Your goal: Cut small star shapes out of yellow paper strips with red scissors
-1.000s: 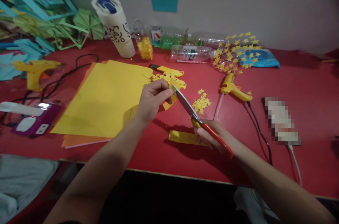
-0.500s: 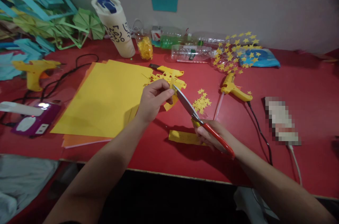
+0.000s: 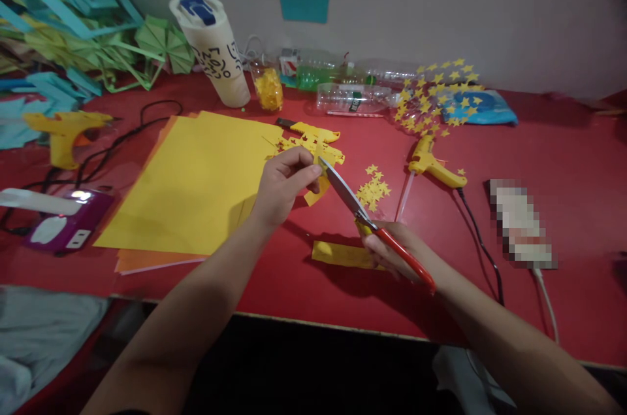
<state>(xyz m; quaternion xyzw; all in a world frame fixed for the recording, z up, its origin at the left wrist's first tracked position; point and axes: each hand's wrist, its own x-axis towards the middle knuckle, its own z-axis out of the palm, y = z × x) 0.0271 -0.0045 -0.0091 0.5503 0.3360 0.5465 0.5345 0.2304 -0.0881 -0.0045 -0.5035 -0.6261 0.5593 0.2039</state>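
Note:
Between the thumb and fingers of my left hand [image 3: 289,183] is a small piece of yellow paper [image 3: 317,191], partly hidden by the fingers. My right hand [image 3: 392,248] grips red-handled scissors [image 3: 360,212], whose blade tips meet the paper at my left fingertips. Below the scissors, a yellow paper strip [image 3: 343,254] lies on the red table, its right end behind my right hand. Just right of the blades rests a pile of small yellow paper stars [image 3: 373,189]. Behind my left hand are star-cut paper scraps [image 3: 306,146] and a yellow-handled cutter [image 3: 316,132].
Yellow sheets [image 3: 191,180] lie at left, near a yellow glue gun [image 3: 63,134] and a purple power box [image 3: 68,219]. Another glue gun [image 3: 435,166] and a phone [image 3: 522,222] are at right. A white tumbler [image 3: 215,52] and plastic bottles [image 3: 353,98] stand or lie along the wall.
Almost nothing differs. The scissors' handles have shifted very slightly; my left hand stays in place.

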